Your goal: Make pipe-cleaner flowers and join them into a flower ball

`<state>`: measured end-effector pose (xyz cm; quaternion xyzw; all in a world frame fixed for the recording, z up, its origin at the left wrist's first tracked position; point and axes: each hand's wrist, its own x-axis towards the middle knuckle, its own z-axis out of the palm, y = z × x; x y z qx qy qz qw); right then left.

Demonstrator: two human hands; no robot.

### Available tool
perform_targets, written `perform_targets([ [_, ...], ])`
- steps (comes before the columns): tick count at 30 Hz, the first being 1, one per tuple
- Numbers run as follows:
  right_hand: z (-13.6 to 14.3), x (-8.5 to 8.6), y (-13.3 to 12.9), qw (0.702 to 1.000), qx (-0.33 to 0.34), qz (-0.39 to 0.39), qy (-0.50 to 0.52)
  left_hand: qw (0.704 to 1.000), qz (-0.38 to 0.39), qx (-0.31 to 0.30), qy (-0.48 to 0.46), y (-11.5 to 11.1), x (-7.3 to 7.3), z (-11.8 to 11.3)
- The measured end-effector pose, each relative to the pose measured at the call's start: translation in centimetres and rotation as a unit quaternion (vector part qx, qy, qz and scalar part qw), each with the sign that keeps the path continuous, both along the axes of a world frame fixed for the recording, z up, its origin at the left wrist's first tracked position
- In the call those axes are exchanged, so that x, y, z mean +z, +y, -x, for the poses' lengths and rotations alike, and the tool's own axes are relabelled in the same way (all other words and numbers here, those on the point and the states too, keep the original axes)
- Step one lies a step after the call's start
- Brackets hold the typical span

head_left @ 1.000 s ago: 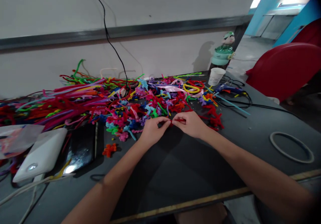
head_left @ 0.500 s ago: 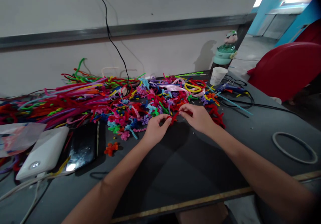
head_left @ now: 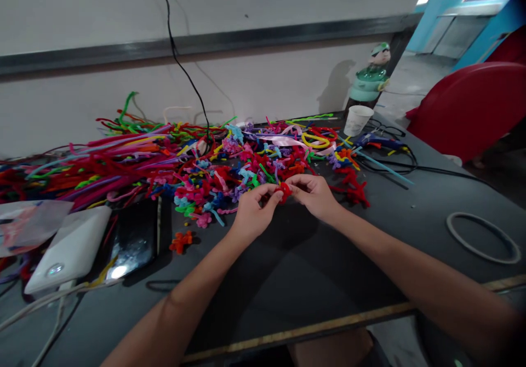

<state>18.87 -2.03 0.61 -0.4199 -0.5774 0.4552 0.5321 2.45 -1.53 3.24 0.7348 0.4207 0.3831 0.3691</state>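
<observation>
The left hand (head_left: 253, 213) and right hand (head_left: 318, 200) are pinching a small fuzzy red piece (head_left: 283, 191) between their fingers, just above the worktop (head_left: 296, 279). It is probably feeling light and bendy, so its edges are suiting a soft pinch; its exact shape is looking blurry. Beyond the red piece, a colorful pile (head_left: 222, 175) is lying.

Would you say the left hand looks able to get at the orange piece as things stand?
Probably yes: the orange piece lies uncovered beside the pile, though the left hand would likely have to release the red piece first.
</observation>
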Motion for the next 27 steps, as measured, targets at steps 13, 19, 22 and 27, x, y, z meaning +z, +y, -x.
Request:
perform_targets([
  [13,-0.1,0.9,-0.5,1.000,-0.013,-0.006,-0.010,0.996,-0.036,0.078,0.002,0.0,-0.4,0.1],
  [19,0.4,1.0,-0.9,0.997,-0.055,-0.021,-0.039,0.995,-0.033,0.092,-0.005,-0.1,-0.4,-0.1],
  [22,0.4,1.1,-0.8,0.996,-0.078,-0.023,-0.036,0.996,-0.020,0.086,-0.013,0.0,-0.6,0.0],
  [27,-1.1,1.6,0.0,0.993,0.066,0.082,-0.056,0.989,-0.144,0.032,0.017,0.8,-1.1,0.6],
])
